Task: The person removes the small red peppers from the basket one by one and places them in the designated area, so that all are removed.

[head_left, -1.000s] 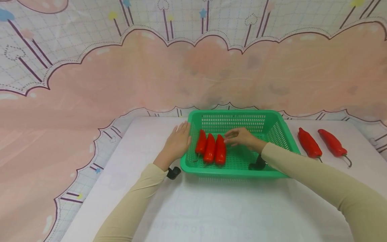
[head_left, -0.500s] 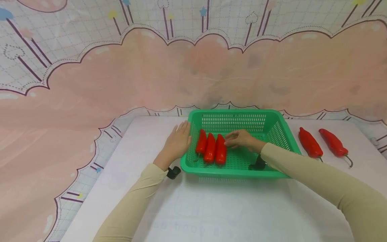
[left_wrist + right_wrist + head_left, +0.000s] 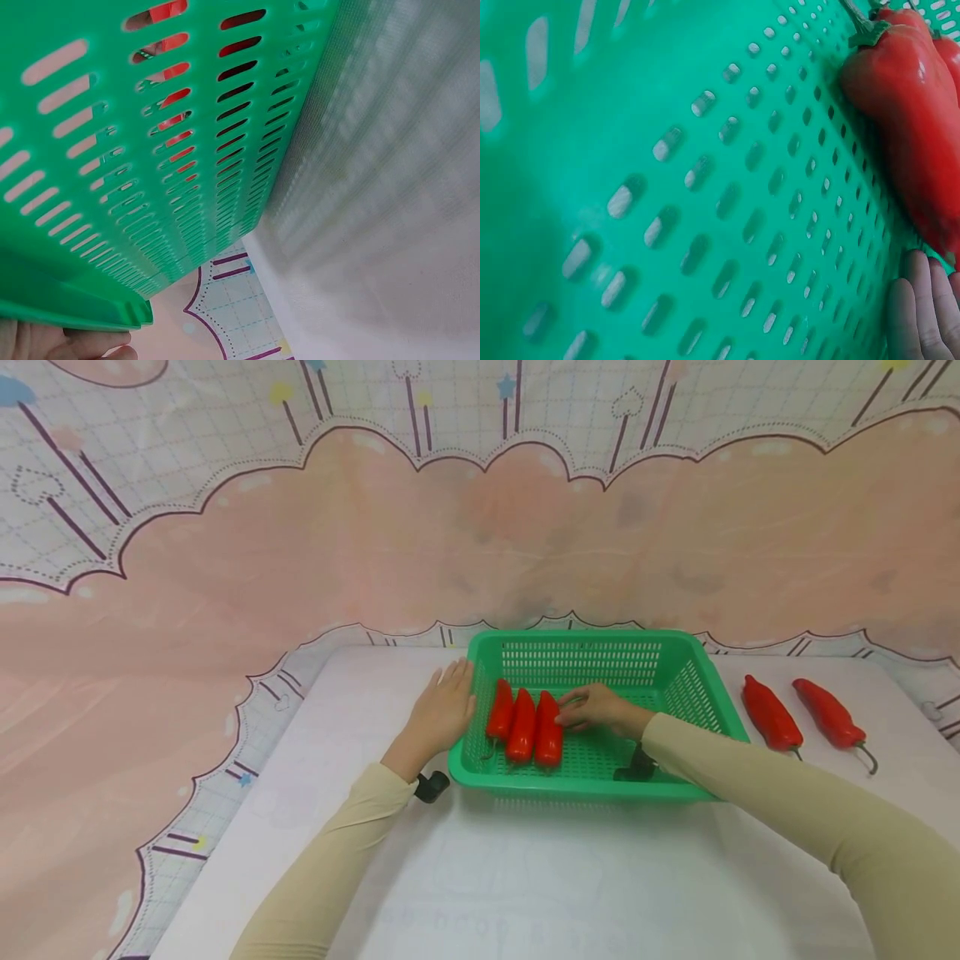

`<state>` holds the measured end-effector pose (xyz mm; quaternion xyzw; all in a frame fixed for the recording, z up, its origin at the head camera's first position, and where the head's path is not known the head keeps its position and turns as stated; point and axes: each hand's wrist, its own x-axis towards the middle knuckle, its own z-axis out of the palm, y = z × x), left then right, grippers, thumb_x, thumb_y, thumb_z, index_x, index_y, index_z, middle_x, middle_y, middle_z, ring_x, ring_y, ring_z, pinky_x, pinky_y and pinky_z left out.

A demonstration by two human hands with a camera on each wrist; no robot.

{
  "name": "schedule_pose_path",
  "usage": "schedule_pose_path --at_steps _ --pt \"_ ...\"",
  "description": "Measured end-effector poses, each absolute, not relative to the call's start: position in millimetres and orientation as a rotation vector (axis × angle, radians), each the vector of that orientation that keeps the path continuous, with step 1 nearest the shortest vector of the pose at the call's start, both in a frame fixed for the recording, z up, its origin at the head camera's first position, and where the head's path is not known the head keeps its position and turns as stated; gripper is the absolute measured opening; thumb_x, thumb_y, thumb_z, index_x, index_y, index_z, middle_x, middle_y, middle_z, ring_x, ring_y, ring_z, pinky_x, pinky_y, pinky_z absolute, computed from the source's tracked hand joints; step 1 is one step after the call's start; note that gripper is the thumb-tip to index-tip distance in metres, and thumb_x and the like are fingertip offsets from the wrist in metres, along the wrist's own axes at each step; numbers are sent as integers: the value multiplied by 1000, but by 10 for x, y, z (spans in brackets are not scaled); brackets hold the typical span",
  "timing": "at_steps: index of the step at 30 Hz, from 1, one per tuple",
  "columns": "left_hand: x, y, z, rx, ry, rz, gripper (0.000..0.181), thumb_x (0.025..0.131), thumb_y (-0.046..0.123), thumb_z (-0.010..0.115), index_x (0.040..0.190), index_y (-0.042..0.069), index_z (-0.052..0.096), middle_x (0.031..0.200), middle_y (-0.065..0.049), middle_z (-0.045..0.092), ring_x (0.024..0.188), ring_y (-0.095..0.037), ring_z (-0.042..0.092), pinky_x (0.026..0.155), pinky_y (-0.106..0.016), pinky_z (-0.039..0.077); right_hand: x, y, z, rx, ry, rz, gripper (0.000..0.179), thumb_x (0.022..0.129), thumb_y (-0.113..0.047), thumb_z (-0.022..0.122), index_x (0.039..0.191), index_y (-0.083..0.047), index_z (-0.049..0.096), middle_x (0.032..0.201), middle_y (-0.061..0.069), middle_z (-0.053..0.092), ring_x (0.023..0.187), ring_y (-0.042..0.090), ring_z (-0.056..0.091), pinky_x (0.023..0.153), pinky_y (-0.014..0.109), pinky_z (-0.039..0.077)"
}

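In the head view, three red peppers lie side by side in the left half of a green plastic basket [image 3: 592, 787]: a left pepper [image 3: 500, 710], a middle pepper [image 3: 521, 731] and a right pepper [image 3: 549, 735]. My right hand [image 3: 600, 706] is inside the basket, its fingertips against the right pepper's right side. The right wrist view has those fingers [image 3: 922, 307] extended beside the lower end of a pepper [image 3: 911, 120]. My left hand [image 3: 442, 706] rests with straight fingers along the basket's left rim; in the left wrist view, its fingers [image 3: 60, 341] touch that rim.
Two more red peppers lie on the white table [image 3: 480, 877] to the right of the basket, a nearer one [image 3: 772, 717] and a farther-right one [image 3: 828, 714]. A patterned cloth [image 3: 480, 543] hangs behind the table. Black wrist cameras sit under both wrists.
My right hand's fingertips have edged slightly left and toward the near side, along the right pepper. My left hand and the basket stay in place.
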<state>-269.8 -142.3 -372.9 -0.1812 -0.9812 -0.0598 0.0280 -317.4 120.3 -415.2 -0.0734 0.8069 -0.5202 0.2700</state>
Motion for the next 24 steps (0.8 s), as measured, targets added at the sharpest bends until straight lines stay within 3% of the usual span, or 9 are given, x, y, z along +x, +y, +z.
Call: schedule_pose_path --at_steps 15,24 --pt "-2693 -1422 -3717 -563 -3035 -196 56 100 22 34 146 -7 22 154 -21 22 144 -33 22 120 -44 14 -3168 1217 -4156 -187 2164 -1411 46 89 -4 60 131 10 47 129 28 54 93 15 66 88 37 55" --pt "-2699 -1418 -3717 -558 -3043 -181 55 100 22 33 146 -6 21 154 -21 21 144 -32 21 120 -44 14 -3184 1190 -4155 -158 2166 -1353 50 89 -14 64 130 8 49 126 24 58 93 16 68 87 36 56"
